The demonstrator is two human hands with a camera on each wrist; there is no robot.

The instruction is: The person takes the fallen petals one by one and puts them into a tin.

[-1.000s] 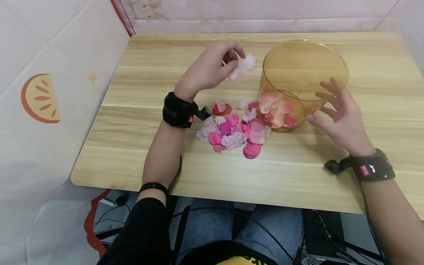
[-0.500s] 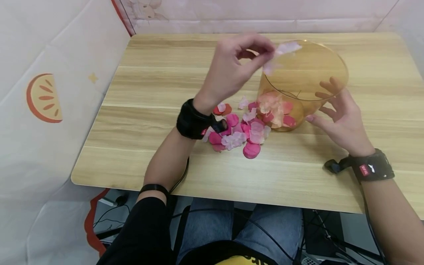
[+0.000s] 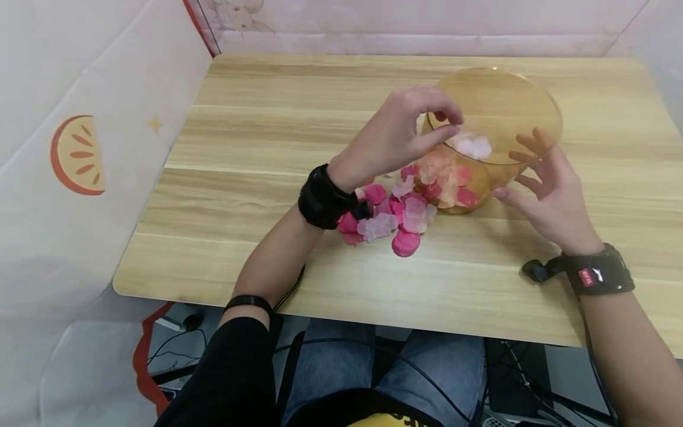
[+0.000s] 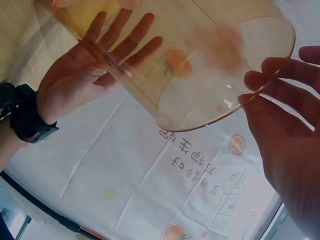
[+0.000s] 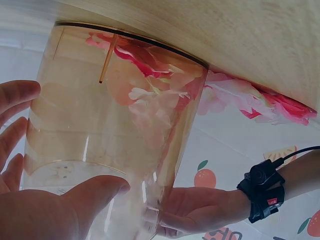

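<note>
So here we've got our left hand up at the rim of the amber plastic container, fingers loosely spread over the opening and not pinching anything. A few pale pink petals are in mid-air just inside the container, right under those fingertips, so they're out of the grip and above the ones already lying at the bottom. From the left wrist view we can see the fingers curved near the rim with nothing between them.

Our right hand is on the other side of the container, palm toward the wall, fingers straight and fanned out. In the right wrist view the thumb sits right against the clear wall, but we can't tell for sure whether the other fingers touch it or just sit close.

The container stands upright on the wooden table, a bit right of centre. At the bottom there's a layer of settled petals, peach, pink and red mixed. Just beside its base on the left is the loose pile of petals on the table, mostly hot pink with some lilac and white, partly hidden by our left wrist and its black wrist strap. The right wrist has a matching strap
</note>
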